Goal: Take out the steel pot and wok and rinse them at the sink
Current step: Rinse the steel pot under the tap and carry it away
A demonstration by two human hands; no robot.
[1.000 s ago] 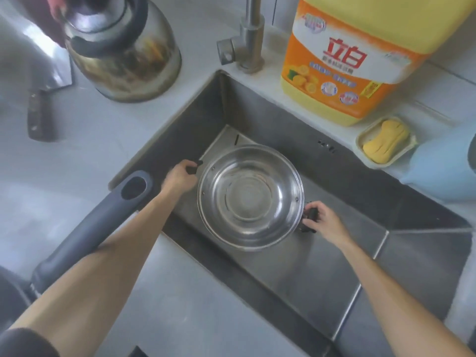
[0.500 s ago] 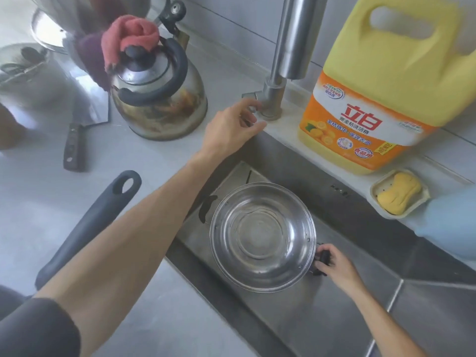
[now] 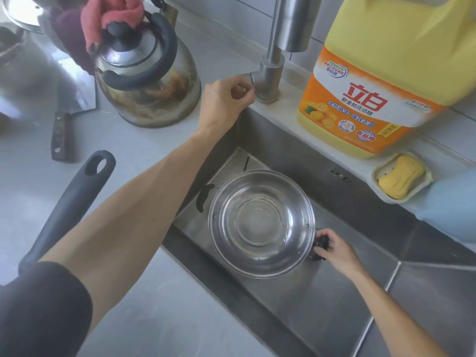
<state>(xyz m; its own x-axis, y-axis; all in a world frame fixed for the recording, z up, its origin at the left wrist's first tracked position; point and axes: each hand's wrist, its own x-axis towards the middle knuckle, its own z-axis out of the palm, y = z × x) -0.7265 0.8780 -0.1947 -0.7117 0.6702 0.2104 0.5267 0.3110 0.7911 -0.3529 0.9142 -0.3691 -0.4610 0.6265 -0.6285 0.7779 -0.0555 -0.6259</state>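
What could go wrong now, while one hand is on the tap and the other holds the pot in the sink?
1. The steel pot sits toward the front of the sink, not clearly under the faucet; water may miss it or splash out.
2. Only the right hand grips one pot handle, so the pot may tip as it fills.
3. The left hand works the tap lever close to the kettle; the arm could bump it.

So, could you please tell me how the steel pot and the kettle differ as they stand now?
The steel pot sits down in the sink, open with no lid; the kettle stands on the counter, lidded. The pot looks clean and shiny; the kettle's body is brown-stained. The right hand grips the pot's side handle; nothing holds the kettle. Both are steel with black handles.
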